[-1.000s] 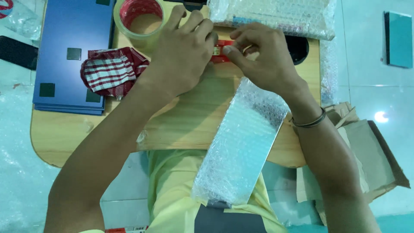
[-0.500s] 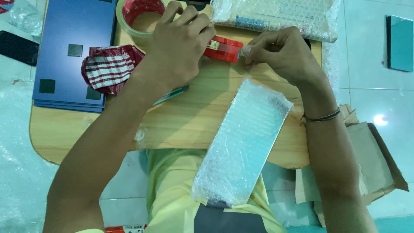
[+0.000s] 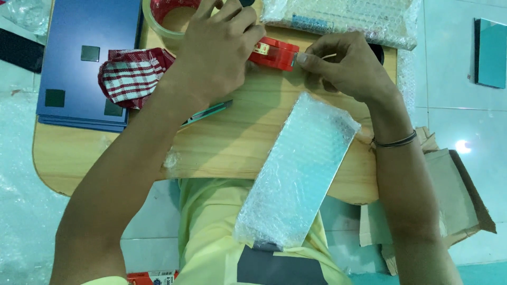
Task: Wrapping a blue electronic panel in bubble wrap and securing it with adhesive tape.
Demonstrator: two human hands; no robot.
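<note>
Tape dispenser (image 3: 273, 53), red, is sitting at the upper middle of the frame on the wooden table (image 3: 232, 142), and it is showing more of itself than a second ago, when both hands were bunched over it. Left hand (image 3: 222, 50) is clamped over the dispenser's left end, fingers curled down, pinning it to the table. Right hand (image 3: 346, 66) is now drawing away toward the right of the frame; thumb and forefinger are pinched shut at the dispenser's mouth, apparently on the free end of clear tape, though the strip itself is too faint to make out for sure. The gap between the two hands is widening compared with half a second ago, which suggests a length of tape is being pulled out.

Bubble-wrapped flat panel (image 3: 298, 171) is lying untouched, slanted from the table's near edge down over the person's lap at lower middle; it is sitting in the same place as before. A big roll of tape (image 3: 171, 21) is standing just behind the left hand at the top edge. Checked red-and-white cloth (image 3: 132, 76) is lying left of the wrist, against a stack of dark blue panels (image 3: 87, 58) at upper left. Another bubble-wrapped bundle (image 3: 338, 21) is resting along the top right.
</note>
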